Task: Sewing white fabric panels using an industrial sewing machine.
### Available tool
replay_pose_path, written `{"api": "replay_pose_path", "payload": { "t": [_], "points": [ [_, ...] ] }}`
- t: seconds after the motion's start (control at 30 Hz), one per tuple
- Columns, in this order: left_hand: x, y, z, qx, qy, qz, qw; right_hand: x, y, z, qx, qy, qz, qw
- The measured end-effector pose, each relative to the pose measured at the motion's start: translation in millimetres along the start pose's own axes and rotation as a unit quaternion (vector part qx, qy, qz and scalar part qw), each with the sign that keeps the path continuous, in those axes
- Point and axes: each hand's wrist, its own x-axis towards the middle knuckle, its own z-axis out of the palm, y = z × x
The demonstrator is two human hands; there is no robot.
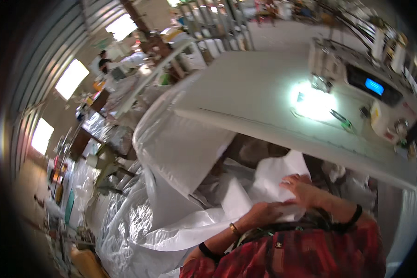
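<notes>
My left hand (pixel 265 213) and my right hand (pixel 301 189) meet in front of my lap, below the near edge of a sewing table. Both are closed on a thin white sheet (pixel 282 171), which looks like fabric. The right hand's fingers curl over it, and part of the sheet stands up in a peak beyond them. The left fingertips reach in beside the right hand and are partly hidden. More white sheet (pixel 185 234) trails down to the left over clear plastic (pixel 125 231).
A sewing machine (pixel 361 83) with a lit lamp and a blue screen stands on the white tabletop (pixel 250 88). Small snips (pixel 342 119) lie near its needle area. A metal rail (pixel 153 76) and cluttered workstations lie off to the left, with another person (pixel 103 62) far back.
</notes>
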Motion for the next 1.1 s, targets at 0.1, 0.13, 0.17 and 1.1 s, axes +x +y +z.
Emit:
{"api": "replay_pose_path", "payload": {
  "t": [0.1,0.13,0.17,1.1],
  "points": [
    [-3,-2,0,-0.059,-0.016,0.009,0.998,-12,35,29,0.159,0.069,0.095,0.980],
    [-3,-2,-2,-0.070,-0.016,0.011,0.997,-20,43,40,0.026,0.224,0.063,0.972],
    [-4,0,-2,-0.079,-0.004,0.035,0.996,-30,55,45,-0.036,0.215,0.106,0.970],
    [-20,158,-93,-0.643,-0.158,0.254,0.705,-5,-31,-23,0.440,0.286,0.187,0.831]
  ]
}}
